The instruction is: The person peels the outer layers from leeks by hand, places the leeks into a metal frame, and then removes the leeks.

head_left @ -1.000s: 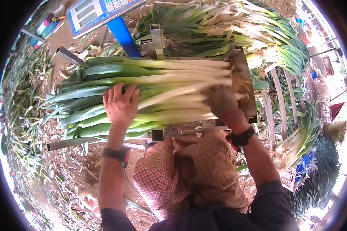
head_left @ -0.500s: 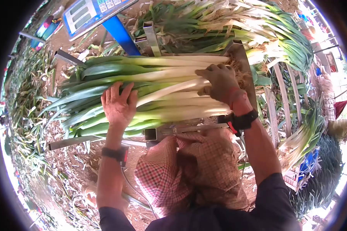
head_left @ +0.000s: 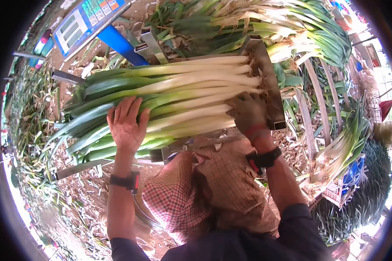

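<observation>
Long green onions (head_left: 187, 93) lie side by side across a metal frame, white root ends to the right against an upright metal plate (head_left: 272, 87), green leaves to the left. My left hand (head_left: 128, 122), bare, rests on the green part with its fingers apart. On the near root ends lies my right hand (head_left: 249, 112), in a dark glove, close to the plate; its fingertips are partly hidden, so whether they grip a stalk does not show.
A blue scale with a display (head_left: 80, 26) stands at the upper left. Another pile of onions (head_left: 287, 21) lies beyond the frame. At the right are more onions (head_left: 335, 161) and a crate (head_left: 333, 191). Leaf scraps cover the ground.
My right hand has moved from the middle of the root ends toward the near side. The stalks there now lie straighter. My left hand remains on the leaves.
</observation>
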{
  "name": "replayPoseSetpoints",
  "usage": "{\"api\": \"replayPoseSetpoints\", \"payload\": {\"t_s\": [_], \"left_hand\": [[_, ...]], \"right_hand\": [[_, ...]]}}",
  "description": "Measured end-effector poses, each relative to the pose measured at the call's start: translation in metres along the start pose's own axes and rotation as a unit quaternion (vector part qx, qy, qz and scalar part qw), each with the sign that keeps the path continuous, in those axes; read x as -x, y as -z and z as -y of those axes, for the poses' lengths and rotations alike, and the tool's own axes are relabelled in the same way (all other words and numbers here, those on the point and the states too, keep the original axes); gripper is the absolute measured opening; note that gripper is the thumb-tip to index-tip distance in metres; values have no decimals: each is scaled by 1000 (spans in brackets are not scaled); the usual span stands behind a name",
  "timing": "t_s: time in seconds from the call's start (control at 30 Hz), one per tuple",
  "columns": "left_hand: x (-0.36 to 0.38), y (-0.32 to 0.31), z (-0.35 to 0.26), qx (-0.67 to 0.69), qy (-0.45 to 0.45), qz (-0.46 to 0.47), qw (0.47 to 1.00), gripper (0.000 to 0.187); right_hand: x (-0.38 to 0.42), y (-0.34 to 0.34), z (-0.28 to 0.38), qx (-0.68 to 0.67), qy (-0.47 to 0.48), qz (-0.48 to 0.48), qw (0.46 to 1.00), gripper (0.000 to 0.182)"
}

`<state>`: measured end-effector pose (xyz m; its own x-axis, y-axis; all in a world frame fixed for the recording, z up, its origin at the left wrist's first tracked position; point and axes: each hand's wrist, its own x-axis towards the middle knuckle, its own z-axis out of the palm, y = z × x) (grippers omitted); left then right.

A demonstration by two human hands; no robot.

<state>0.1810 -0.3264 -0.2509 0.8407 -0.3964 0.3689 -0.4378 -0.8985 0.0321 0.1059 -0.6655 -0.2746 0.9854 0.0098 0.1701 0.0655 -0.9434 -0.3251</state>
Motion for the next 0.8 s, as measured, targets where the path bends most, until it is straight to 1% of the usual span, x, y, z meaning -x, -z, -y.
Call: {"api": "replayPoseSetpoints", "payload": {"t_s": [0.03,0.07,0.17,0.23,0.3,0.4,0.43,0.47,0.5,0.57,0.6,0.7,0.73,0.77,0.8], "left_hand": [[0,-1,-2,1,10,-4,1000,36],[3,-2,-5,4,19,-3,1000,36],[6,-9,-9,-9,39,0,999,37],[1,-11,-10,5,31,-6,1000,35],[-4,-4,-18,20,18,-16,1000,33],[-2,-2,-9,30,27,-3,999,32],[-1,-2,-3,28,30,-1,999,32],[4,-5,11,74,45,5,996,34],[5,-1,19,21,51,-3,998,35],[0,15,33,-91,66,-22,993,37],[3,17,39,-100,74,-14,992,38],[19,-7,53,-32,100,-11,994,37],[22,-12,50,-39,110,-19,993,36],[29,-27,54,9,131,-27,991,37],[37,-43,55,-35,154,-27,987,38]], "right_hand": [[1,-1,1,-5,-7,-26,1000,19],[6,1,1,0,-17,-14,1000,19],[-12,29,17,-4,-52,83,995,19],[-35,20,38,-94,21,-47,994,23],[-50,-20,53,-96,94,-93,987,26],[-60,-32,48,-80,139,-94,983,27],[-60,-37,42,-75,132,-87,985,24],[-57,-41,36,-70,126,-77,987,22],[-55,-45,32,-67,123,-63,988,20],[-60,-48,26,-102,112,-76,986,17],[-61,-50,24,-123,103,-80,984,15],[-65,-56,25,-105,107,-73,986,14],[-65,-51,27,-100,103,-59,988,14],[-63,-51,26,-97,100,-59,989,15],[-64,-61,23,-79,111,-65,989,15]]}}
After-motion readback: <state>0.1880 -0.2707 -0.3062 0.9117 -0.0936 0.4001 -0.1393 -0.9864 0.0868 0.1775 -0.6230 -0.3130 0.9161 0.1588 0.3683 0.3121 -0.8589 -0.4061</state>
